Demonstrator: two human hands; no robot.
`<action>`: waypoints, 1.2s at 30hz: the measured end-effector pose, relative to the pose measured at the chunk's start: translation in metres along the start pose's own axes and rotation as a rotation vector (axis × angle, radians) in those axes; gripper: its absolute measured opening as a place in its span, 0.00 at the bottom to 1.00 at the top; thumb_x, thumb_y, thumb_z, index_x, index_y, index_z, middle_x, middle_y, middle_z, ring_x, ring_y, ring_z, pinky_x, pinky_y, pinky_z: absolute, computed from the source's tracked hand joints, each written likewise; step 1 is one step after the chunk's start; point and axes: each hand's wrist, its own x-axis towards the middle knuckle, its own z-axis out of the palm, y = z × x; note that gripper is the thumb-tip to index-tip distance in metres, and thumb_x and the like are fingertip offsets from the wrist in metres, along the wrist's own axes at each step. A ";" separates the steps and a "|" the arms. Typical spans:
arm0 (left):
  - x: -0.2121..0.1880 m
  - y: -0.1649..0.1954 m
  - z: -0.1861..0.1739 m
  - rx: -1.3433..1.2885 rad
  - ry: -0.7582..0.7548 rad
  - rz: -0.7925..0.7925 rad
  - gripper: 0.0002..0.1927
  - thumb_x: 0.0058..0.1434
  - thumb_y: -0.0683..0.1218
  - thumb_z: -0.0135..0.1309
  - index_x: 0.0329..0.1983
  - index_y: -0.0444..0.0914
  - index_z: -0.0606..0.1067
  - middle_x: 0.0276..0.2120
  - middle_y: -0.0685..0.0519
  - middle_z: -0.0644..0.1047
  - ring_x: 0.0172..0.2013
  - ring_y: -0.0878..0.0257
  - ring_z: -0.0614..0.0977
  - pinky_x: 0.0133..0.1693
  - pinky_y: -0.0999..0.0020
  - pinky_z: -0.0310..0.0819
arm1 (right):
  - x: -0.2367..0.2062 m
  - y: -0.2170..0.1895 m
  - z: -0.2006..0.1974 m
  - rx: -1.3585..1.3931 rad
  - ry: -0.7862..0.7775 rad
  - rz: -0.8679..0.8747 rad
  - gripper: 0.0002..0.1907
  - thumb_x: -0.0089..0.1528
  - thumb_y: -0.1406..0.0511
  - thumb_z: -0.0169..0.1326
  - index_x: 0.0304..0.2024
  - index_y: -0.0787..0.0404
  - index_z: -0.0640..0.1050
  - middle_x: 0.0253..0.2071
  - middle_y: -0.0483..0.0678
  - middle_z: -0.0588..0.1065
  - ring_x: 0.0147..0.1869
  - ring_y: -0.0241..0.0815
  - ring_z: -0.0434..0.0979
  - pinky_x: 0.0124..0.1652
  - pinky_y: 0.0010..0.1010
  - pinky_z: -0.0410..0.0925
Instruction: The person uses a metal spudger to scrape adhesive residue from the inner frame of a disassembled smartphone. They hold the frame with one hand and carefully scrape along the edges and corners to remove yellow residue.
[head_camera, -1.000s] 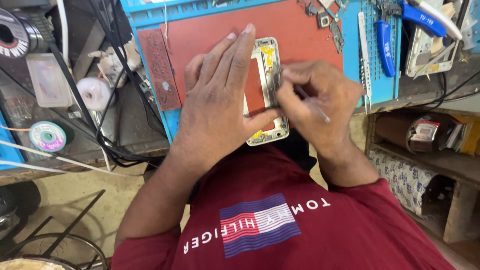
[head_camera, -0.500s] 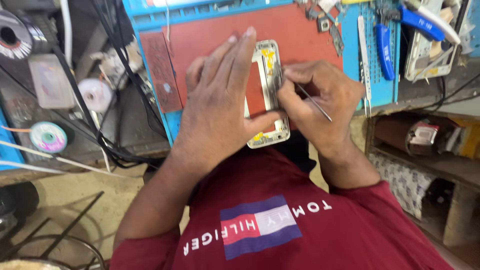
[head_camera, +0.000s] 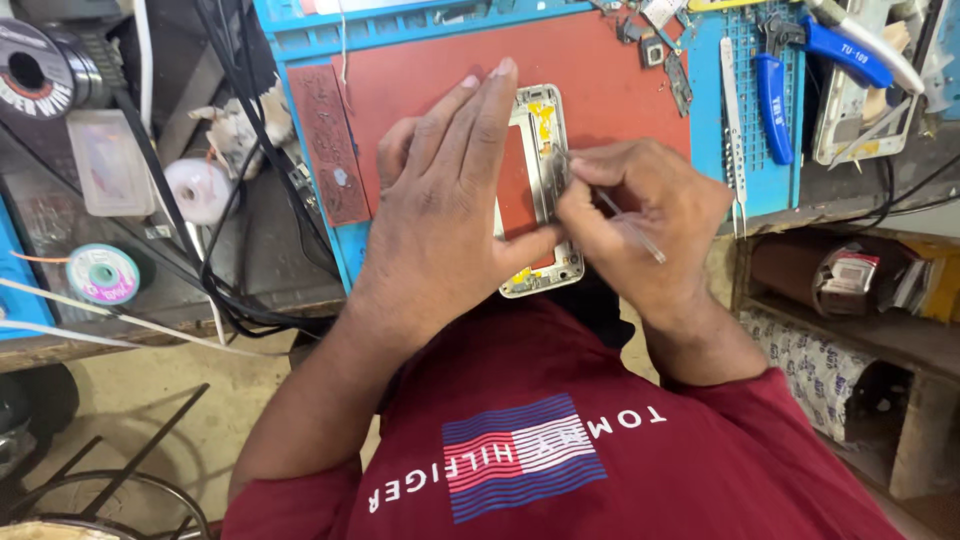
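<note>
Barely anything moved: my left hand (head_camera: 440, 215) still lies flat on the frame (head_camera: 540, 190) at centre; my right hand (head_camera: 640, 215) pinches a thin tool (head_camera: 630, 225). One slip could gouge it.

Dark red short-sleeved shirt with a striped red, white and blue chest emblem

L hand (head_camera: 445, 210) flat, R hand (head_camera: 640, 225) pinched.
</note>
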 end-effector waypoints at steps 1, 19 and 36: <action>0.000 0.000 0.000 0.007 0.004 0.001 0.62 0.49 0.64 0.73 0.77 0.34 0.52 0.71 0.44 0.64 0.72 0.54 0.63 0.69 0.51 0.51 | -0.001 0.001 -0.002 -0.022 0.011 0.001 0.06 0.63 0.77 0.65 0.41 0.69 0.80 0.41 0.53 0.82 0.42 0.36 0.85 0.40 0.22 0.76; 0.009 0.002 -0.017 0.038 -0.090 0.129 0.56 0.60 0.55 0.68 0.80 0.34 0.48 0.78 0.41 0.55 0.77 0.43 0.57 0.74 0.48 0.49 | -0.006 0.009 -0.043 -0.004 -0.107 -0.013 0.07 0.60 0.72 0.67 0.40 0.64 0.83 0.37 0.50 0.82 0.40 0.41 0.84 0.39 0.28 0.73; -0.039 0.000 -0.012 0.005 0.094 -0.070 0.57 0.57 0.53 0.73 0.78 0.36 0.48 0.67 0.47 0.68 0.63 0.48 0.69 0.64 0.49 0.60 | -0.014 0.007 -0.034 0.229 -0.049 0.068 0.07 0.65 0.77 0.65 0.44 0.67 0.82 0.41 0.52 0.82 0.37 0.32 0.81 0.33 0.17 0.69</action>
